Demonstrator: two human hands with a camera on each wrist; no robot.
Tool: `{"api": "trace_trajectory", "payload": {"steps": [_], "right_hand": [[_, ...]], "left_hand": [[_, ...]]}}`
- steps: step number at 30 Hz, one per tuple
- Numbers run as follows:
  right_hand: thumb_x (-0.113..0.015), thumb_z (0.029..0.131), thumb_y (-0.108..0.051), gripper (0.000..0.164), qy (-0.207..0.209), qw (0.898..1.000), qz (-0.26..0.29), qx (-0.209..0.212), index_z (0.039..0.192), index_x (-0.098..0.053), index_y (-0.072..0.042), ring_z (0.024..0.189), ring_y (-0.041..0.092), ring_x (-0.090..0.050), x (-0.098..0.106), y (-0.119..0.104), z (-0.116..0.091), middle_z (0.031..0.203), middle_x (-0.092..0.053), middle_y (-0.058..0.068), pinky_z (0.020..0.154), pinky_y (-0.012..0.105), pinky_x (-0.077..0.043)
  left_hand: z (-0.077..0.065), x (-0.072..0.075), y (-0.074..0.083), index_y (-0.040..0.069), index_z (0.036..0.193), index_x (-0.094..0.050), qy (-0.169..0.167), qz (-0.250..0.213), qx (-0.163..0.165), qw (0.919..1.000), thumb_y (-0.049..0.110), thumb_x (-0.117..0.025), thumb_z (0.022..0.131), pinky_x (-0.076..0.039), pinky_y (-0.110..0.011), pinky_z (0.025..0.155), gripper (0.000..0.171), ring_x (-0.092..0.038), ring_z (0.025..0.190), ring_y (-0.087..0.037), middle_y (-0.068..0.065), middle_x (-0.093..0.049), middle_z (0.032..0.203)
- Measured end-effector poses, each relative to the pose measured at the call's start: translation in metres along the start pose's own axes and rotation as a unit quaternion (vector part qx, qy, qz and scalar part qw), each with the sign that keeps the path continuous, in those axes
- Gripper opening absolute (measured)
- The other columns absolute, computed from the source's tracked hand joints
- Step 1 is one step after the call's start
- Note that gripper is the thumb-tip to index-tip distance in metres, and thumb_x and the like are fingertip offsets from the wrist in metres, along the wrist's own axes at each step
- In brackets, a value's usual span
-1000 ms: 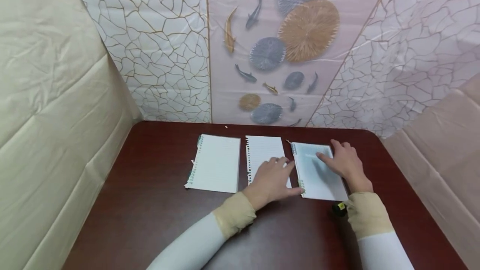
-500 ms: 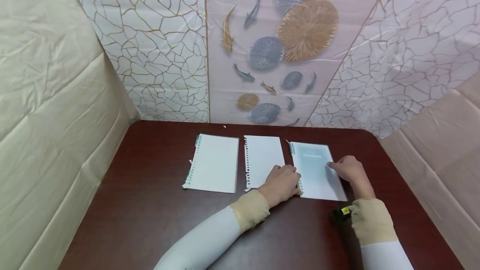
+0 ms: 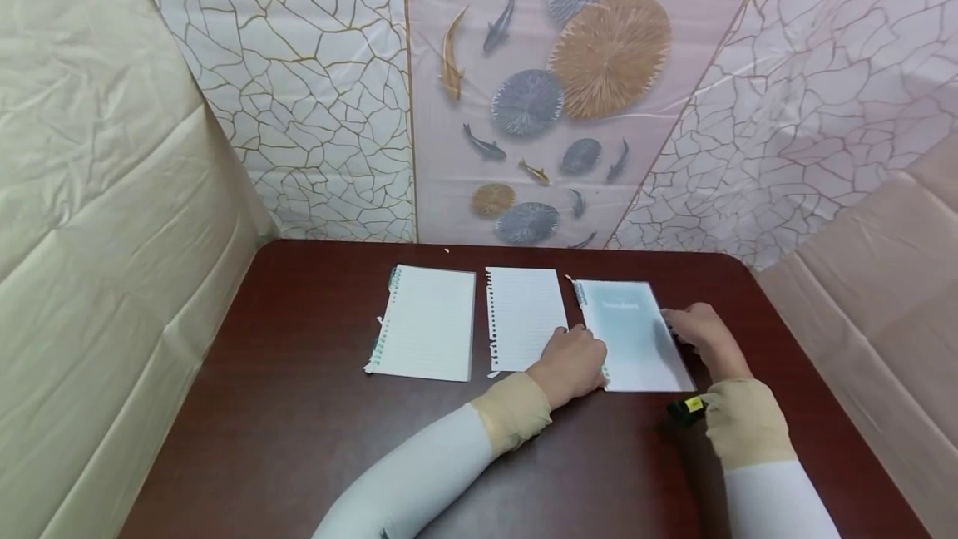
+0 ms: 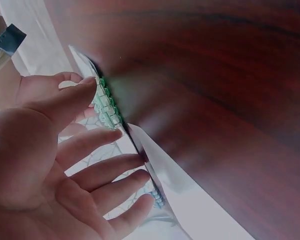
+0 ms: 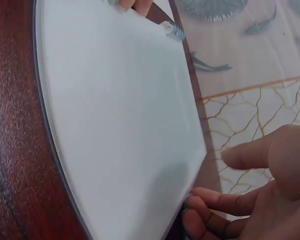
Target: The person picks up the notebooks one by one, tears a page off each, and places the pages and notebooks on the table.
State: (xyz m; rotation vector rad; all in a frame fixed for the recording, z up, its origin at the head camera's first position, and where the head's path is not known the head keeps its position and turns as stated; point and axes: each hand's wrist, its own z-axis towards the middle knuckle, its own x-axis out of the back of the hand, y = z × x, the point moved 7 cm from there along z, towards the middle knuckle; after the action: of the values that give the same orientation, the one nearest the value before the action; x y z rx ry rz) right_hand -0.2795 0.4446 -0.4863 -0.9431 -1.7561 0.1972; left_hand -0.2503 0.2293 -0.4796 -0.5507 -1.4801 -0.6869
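A spiral notebook with a pale blue-and-white cover (image 3: 624, 348) lies at the right of the table. My left hand (image 3: 570, 363) is at its bound left edge; in the left wrist view the thumb rests on the green binding rings (image 4: 107, 107) and the other fingertips touch along the edge, spread apart. Along the opposite edge is my right hand (image 3: 703, 335). The right wrist view has its fingertips against the edge of the notebook (image 5: 120, 120), while the thumb stands off, apart from the cover. Some right fingertips are hidden by the notebook's corner.
Left of the notebook lies a loose lined sheet (image 3: 524, 314) with torn punched holes, partly behind my left hand. Farther left is an open lined notebook (image 3: 427, 323) with green rings. A black device with a yellow label (image 3: 686, 410) sits at my right wrist. The patterned wall covering (image 3: 486, 90) borders the dark table (image 3: 314, 439).
My right hand has come down from above the cover to its right edge. My left hand has moved right onto the binding. The notebook has turned slightly and sits straighter.
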Motion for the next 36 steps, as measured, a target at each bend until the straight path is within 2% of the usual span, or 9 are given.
{"api": "trace_trajectory", "payload": {"steps": [4, 7, 10, 14, 18, 22, 27, 32, 36], "right_hand": [[-0.047, 0.104, -0.042, 0.070, -0.008, 0.999, 0.034, -0.015, 0.135, -0.039, 0.020, 0.114, 0.044, -0.049, -0.001, 0.008, 0.001, 0.126, -0.047, 0.032, 0.098, 0.061, -0.047], [-0.050, 0.102, -0.044, 0.071, 0.007, 0.999, 0.030, -0.022, 0.133, -0.044, 0.020, 0.108, 0.041, -0.052, -0.001, 0.010, 0.000, 0.124, -0.049, 0.032, 0.090, 0.054, -0.051], [-0.050, 0.102, -0.045, 0.078, 0.012, 1.000, 0.021, -0.016, 0.139, -0.039, 0.022, 0.112, 0.041, -0.052, -0.003, 0.009, 0.002, 0.131, -0.047, 0.036, 0.089, 0.052, -0.052], [-0.049, 0.102, -0.046, 0.085, 0.007, 1.000, 0.023, -0.008, 0.145, -0.029, 0.024, 0.121, 0.044, -0.048, -0.006, 0.008, 0.004, 0.141, -0.039, 0.041, 0.096, 0.054, -0.050], [-0.048, 0.104, -0.043, 0.060, 0.014, 1.000, 0.028, 0.003, 0.114, -0.053, 0.016, 0.095, 0.034, -0.056, -0.005, 0.008, 0.005, 0.105, -0.055, 0.028, 0.076, 0.044, -0.052], [-0.049, 0.105, -0.034, 0.042, 0.027, 0.999, 0.041, 0.022, 0.093, -0.053, 0.006, 0.074, 0.024, -0.050, -0.001, 0.008, 0.003, 0.084, -0.050, 0.011, 0.062, 0.035, -0.046], [-0.048, 0.106, -0.025, 0.047, 0.024, 0.997, 0.053, 0.056, 0.134, -0.052, 0.014, 0.096, 0.030, -0.055, 0.001, 0.007, -0.002, 0.120, -0.054, 0.026, 0.072, 0.037, -0.051], [-0.050, 0.106, -0.020, 0.043, 0.028, 0.994, 0.058, 0.085, 0.134, -0.051, 0.012, 0.101, 0.034, -0.055, 0.006, 0.004, -0.008, 0.126, -0.052, 0.030, 0.073, 0.037, -0.052], [-0.046, 0.108, -0.015, 0.037, 0.033, 0.987, 0.067, 0.139, 0.134, -0.049, 0.011, 0.098, 0.033, -0.056, 0.012, -0.008, -0.019, 0.122, -0.053, 0.029, 0.068, 0.033, -0.053]], "left_hand": [[0.002, -0.003, 0.009, 0.029, 0.078, -0.070, -0.012, 0.032, -0.002, 0.9994, 0.055, -0.068, 0.091, -0.050, -0.038, 0.083, 0.029, -0.057, 0.100, -0.018, 0.003, -0.067, 0.100], [0.006, -0.006, 0.021, 0.029, 0.100, -0.071, -0.013, 0.066, -0.020, 0.9975, 0.068, -0.060, 0.090, -0.050, -0.036, 0.087, 0.042, -0.055, 0.111, -0.019, 0.003, -0.063, 0.113], [0.012, -0.009, 0.033, 0.027, 0.120, -0.067, -0.006, 0.079, -0.041, 0.9960, 0.076, -0.057, 0.088, -0.055, -0.030, 0.085, 0.059, -0.057, 0.111, -0.019, 0.003, -0.061, 0.120], [0.019, -0.011, 0.042, 0.025, 0.122, -0.066, 0.010, 0.091, -0.050, 0.9945, 0.074, -0.058, 0.088, -0.061, -0.028, 0.075, 0.060, -0.062, 0.101, -0.023, 0.003, -0.061, 0.116], [0.023, -0.011, 0.051, 0.024, 0.118, -0.068, 0.032, 0.135, -0.077, 0.9873, 0.064, -0.058, 0.095, -0.061, -0.034, 0.085, 0.047, -0.068, 0.092, -0.020, 0.002, -0.063, 0.110], [0.025, -0.013, 0.060, 0.023, 0.118, -0.067, 0.033, 0.169, -0.118, 0.9779, 0.046, -0.053, 0.105, -0.057, -0.041, 0.095, 0.030, -0.069, 0.091, -0.013, 0.001, -0.064, 0.109], [0.027, -0.016, 0.062, 0.025, 0.120, -0.065, 0.030, 0.168, -0.136, 0.9759, 0.036, -0.049, 0.108, -0.059, -0.038, 0.088, 0.023, -0.067, 0.084, -0.011, 0.002, -0.063, 0.111], [0.027, -0.013, 0.056, 0.026, 0.121, -0.065, 0.030, 0.147, -0.137, 0.9792, 0.053, -0.053, 0.103, -0.058, -0.029, 0.078, 0.034, -0.066, 0.079, -0.010, 0.004, -0.061, 0.114], [0.027, -0.006, 0.044, 0.022, 0.120, -0.068, 0.038, 0.059, -0.102, 0.9923, 0.062, -0.048, 0.102, -0.059, -0.026, 0.073, 0.048, -0.065, 0.079, -0.012, 0.002, -0.062, 0.113]]}}
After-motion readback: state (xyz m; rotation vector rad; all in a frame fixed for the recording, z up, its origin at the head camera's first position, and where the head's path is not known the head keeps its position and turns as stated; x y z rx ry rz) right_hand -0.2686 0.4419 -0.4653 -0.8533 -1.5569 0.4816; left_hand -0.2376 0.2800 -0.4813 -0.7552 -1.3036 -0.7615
